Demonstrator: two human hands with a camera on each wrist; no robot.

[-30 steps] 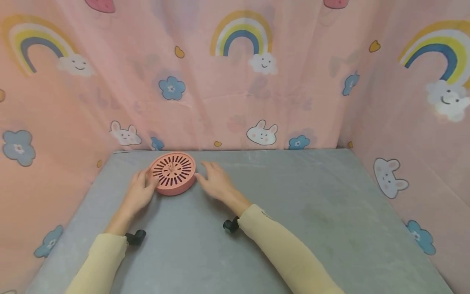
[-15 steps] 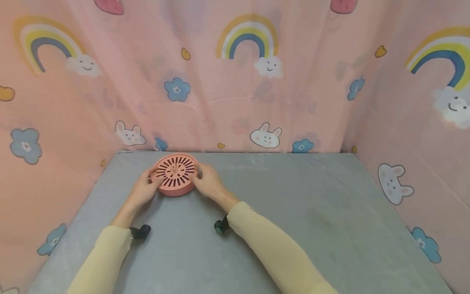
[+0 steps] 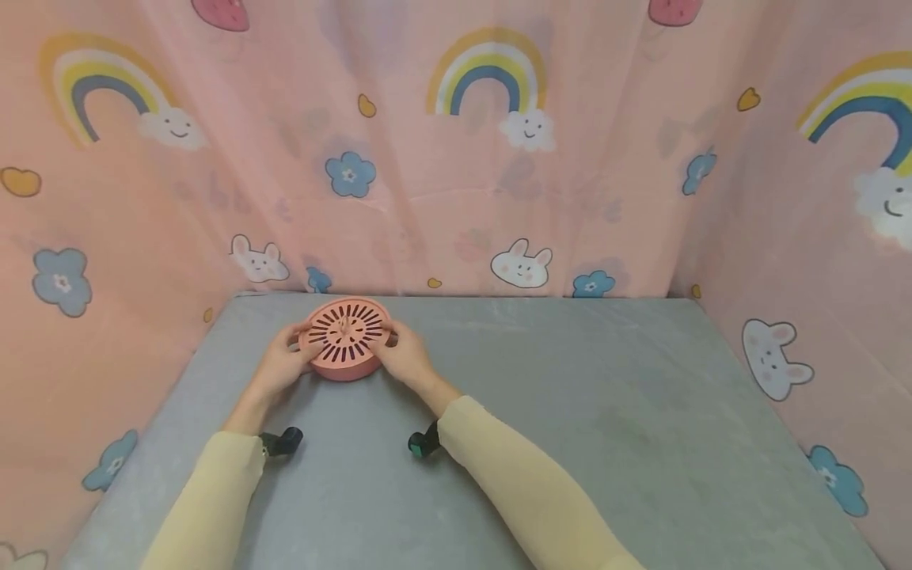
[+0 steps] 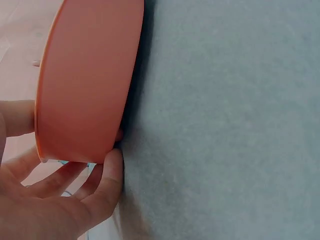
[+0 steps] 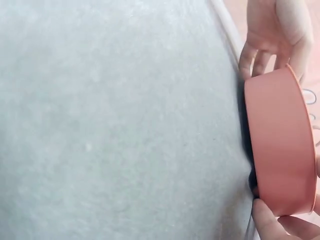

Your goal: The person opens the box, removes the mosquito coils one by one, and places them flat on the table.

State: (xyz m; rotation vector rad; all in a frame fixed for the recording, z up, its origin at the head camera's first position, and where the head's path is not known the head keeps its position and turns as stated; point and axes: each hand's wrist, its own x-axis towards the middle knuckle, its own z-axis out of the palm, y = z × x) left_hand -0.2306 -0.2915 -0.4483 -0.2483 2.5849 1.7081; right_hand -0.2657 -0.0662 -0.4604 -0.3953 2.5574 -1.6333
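A round pink box (image 3: 349,370) with radial slots in its lid stands near the back edge of the table, left of centre. From its left side my left hand (image 3: 280,362) grips it, thumb on the lid and the other fingers round the wall. My right hand (image 3: 409,358) holds the opposite side in the same way. In the left wrist view the smooth wall of the box (image 4: 90,80) shows, with fingertips of the left hand (image 4: 60,210) at its lower edge. A dark shadow runs under the box (image 5: 280,145) in the right wrist view; whether it is lifted I cannot tell.
A grey cloth covers the table (image 3: 541,427). Pink curtains (image 3: 427,198) printed with rainbows, rabbits and flowers hang behind it and on both sides. The back curtain is close behind the box. Dark wrist cameras (image 3: 288,441) sit at both cuffs.
My right hand has come in from the right and taken hold of the box. The left hand stays at its side. The whole head view has shifted slightly.
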